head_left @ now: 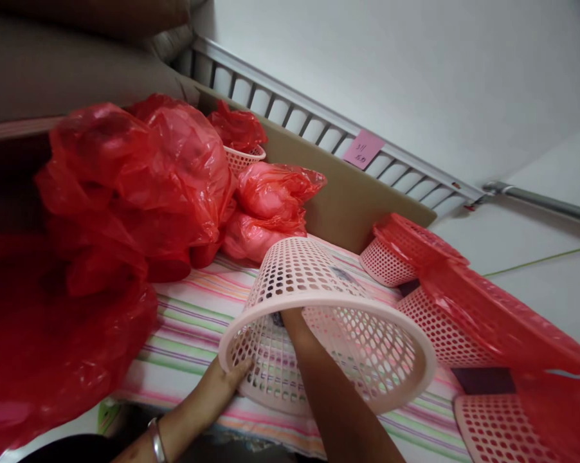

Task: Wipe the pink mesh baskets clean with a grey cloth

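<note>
A pale pink perforated plastic basket (309, 273) lies tilted on its side, its wide mouth facing me. My left hand (229, 376) grips the rim at its lower left, the thumb inside the mouth. My right hand (290, 317) reaches deep into the basket; the forearm crosses the mouth and the fingers are hidden. Something dark and greyish (276, 319) shows beside that hand, too small to name. Beneath the basket is a striped cloth (188, 328) in pink, green and white.
Crumpled red plastic bags (140, 173) heap up on the left, with smaller bagged bundles (275, 199) behind the basket. More pink baskets lined with red bags (444, 321) stand along the right. A board (338, 193) and white railing (294, 119) with a pink note (363, 149) run behind.
</note>
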Tool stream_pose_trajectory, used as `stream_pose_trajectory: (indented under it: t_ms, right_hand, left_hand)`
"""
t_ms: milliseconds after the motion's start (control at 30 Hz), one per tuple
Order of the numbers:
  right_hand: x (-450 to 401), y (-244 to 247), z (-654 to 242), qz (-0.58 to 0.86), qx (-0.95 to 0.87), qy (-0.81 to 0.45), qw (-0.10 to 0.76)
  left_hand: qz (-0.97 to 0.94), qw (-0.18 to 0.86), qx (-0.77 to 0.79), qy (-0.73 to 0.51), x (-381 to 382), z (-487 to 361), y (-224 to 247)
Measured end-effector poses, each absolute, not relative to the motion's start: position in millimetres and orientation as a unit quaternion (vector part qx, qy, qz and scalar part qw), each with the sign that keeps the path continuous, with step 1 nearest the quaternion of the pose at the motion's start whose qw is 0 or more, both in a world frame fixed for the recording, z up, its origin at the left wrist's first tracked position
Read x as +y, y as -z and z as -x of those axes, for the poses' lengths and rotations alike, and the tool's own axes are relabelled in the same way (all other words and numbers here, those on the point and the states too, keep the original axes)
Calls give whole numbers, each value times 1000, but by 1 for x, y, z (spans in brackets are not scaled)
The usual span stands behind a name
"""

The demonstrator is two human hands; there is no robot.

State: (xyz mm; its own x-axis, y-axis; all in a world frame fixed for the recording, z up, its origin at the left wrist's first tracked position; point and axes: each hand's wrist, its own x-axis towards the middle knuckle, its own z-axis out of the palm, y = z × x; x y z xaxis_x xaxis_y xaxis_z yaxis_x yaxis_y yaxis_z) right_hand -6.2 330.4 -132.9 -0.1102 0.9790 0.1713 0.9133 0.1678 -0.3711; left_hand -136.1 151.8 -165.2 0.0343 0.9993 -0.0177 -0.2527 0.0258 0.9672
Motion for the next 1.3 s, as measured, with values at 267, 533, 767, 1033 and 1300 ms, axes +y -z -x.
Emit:
stream_pose_trajectory:
  t_ms: [267,533,767,1033,1300]
  right_hand:
    - [247,135,3,632,-761,-41,140]
    - [144,147,-29,622,-778,-57,60]
    - [183,142,-8,618,-777,-41,117]
    - [301,147,27,647,-741,-28,177]
    - [367,149,31,644,-736,-61,199]
  left_hand:
    - [-469,541,419,-559,153,132,168]
    - [-483,528,440,-542,145,151,140]
    - [-451,506,481,-555,156,167,148]
    - [-480,513,448,-553,159,172,160]
    - [-482,530,441,-541,161,167,163]
